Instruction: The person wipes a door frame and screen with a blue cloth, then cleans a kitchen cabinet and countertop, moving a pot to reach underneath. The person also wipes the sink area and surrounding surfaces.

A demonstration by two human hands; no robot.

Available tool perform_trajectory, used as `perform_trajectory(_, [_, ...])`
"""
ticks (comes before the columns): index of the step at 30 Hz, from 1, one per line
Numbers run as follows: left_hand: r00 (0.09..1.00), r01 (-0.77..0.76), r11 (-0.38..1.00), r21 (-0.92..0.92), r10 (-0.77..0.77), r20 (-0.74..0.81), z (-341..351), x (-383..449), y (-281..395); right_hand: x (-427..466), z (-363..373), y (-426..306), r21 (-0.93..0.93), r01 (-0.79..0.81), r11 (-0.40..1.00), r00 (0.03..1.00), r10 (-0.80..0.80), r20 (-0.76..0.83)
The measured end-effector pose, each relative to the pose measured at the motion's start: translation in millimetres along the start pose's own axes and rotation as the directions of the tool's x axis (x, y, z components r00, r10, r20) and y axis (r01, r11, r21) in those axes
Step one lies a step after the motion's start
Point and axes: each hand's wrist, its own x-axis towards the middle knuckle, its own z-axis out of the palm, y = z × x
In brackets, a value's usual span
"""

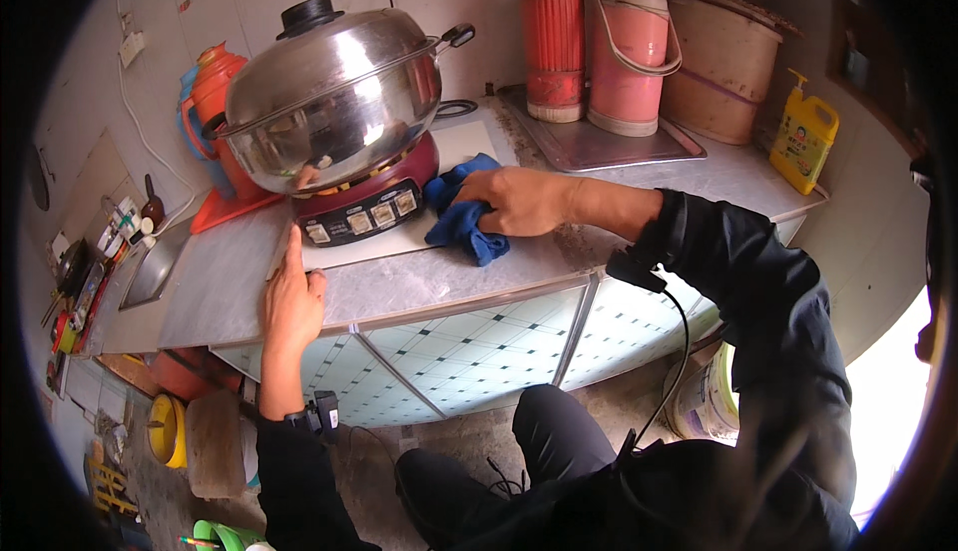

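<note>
In my right hand (516,201) is a bunched blue cloth (479,233), resting on the countertop against the right side of an electric cooker base (367,210). The base is dark red, with several worn buttons along its black front. On top sits a large stainless steel pot (337,132) under a domed steel lid (337,49) with a black knob. A pale board (404,250) lies beneath the base. My left hand (293,304) holds nothing. Its index finger stretches to the front left corner of the base; whether it touches the base or only the board I cannot tell.
Behind on the right, a red thermos (554,49) and a pink thermos (627,64) stand on a metal tray (569,150). A wooden tub (715,68) and a yellow jug (804,135) are farther right. An orange thermos (217,83) and a sink (153,270) lie left.
</note>
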Motion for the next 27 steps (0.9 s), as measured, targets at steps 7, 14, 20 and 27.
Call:
perform_trajectory(7, [0.998,-0.064,0.996,-0.056,0.065,0.009,3.4,3.3,-0.1,69.3,-19.4,115.2,-0.261,-0.353,0.898,0.908,0.397,0.136])
perform_trajectory(14, [0.999,-0.035,0.997,-0.069,0.034,-0.016,-2.1,-2.6,-0.1,124.4,-17.5,207.8,-0.311,-0.528,0.79,0.816,0.573,0.071])
perform_trajectory(20, [0.999,-0.008,0.999,-0.039,0.006,-0.039,-7.9,-4.0,-1.2,120.4,-18.0,180.5,-0.377,-0.476,0.795,0.842,0.535,0.066])
perform_trajectory(27, [1.0,0.02,1.0,-0.013,-0.02,-0.01,-6.9,-2.9,-1.4,34.8,-30.8,41.4,-0.42,-0.39,0.82,0.855,0.491,0.165])
